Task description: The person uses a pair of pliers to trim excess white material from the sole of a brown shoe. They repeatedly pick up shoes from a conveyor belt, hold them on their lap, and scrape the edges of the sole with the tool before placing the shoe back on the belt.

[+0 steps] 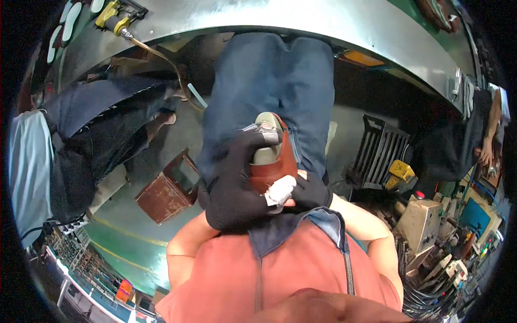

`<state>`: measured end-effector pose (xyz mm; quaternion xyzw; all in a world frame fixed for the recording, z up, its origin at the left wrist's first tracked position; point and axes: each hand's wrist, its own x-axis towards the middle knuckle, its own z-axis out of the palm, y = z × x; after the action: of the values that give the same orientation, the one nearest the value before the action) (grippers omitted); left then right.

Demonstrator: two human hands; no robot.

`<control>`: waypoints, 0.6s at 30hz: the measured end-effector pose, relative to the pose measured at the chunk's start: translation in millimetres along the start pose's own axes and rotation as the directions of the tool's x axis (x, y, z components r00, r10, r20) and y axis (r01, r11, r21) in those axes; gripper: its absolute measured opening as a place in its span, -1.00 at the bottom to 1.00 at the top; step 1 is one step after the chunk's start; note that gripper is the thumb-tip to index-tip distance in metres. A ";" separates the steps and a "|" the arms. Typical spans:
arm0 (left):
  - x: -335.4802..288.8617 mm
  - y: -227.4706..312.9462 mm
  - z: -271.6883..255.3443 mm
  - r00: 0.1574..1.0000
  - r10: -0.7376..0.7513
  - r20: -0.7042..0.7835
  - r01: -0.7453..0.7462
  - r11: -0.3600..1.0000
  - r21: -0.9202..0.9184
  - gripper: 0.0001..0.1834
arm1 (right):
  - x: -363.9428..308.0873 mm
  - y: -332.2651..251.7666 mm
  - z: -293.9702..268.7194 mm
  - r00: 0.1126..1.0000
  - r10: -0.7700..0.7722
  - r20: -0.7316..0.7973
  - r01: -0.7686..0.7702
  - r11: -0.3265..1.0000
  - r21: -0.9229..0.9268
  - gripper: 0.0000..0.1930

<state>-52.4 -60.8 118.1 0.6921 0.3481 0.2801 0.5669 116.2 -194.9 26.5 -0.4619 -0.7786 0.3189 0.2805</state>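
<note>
A reddish-brown shoe (pixel 264 175) with a pale beige last (pixel 265 156) showing in its opening sits above my lap, close to my body. My left hand (pixel 234 180), in a black glove, is closed around the shoe's left side. Its white-taped thumb lies across the top of the last. My right hand (pixel 312 191), in a black glove with bare fingertips, grips the near right end of the shoe. White wrapping (pixel 281 191) covers fingers at that end; exactly which ones is hard to make out.
A steel workbench (pixel 301 16) curves across the far side, bearing a yellow nail gun (pixel 116 20) with an air hose (pixel 161 56). A brown box (pixel 168 187) stands left, a slatted chair (pixel 379 148) and yellow pedal guard (pixel 401 172) right. Machinery (pixel 423 218) and co-workers flank me.
</note>
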 end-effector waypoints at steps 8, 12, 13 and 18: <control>47.7 -143.9 15.5 0.901 -0.274 0.336 0.431 0.494 -0.755 -0.42 | 44.5 2.6 -70.4 0.988 0.157 -0.001 -0.156 0.982 -0.110 -0.70; 112.5 -86.7 -9.2 0.876 -0.352 0.329 0.482 0.646 -0.592 -0.28 | 91.8 -26.5 -131.9 0.772 0.634 -0.028 -0.510 0.646 0.569 -0.57; 113.2 -91.1 -7.2 0.947 -0.219 0.235 0.299 0.865 -0.404 -0.43 | 102.9 -20.6 -138.8 0.794 0.608 -0.005 -0.458 0.603 0.653 -0.51; 95.7 -81.4 42.9 0.985 -0.154 -0.077 0.164 0.708 0.687 -0.55 | 98.7 75.1 -108.1 0.507 0.817 0.276 -0.662 0.164 0.731 -0.48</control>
<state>25.3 -0.2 29.1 0.8187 0.4895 0.0853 0.2880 194.9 -52.8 52.8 -0.6401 -0.2033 0.6664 0.3236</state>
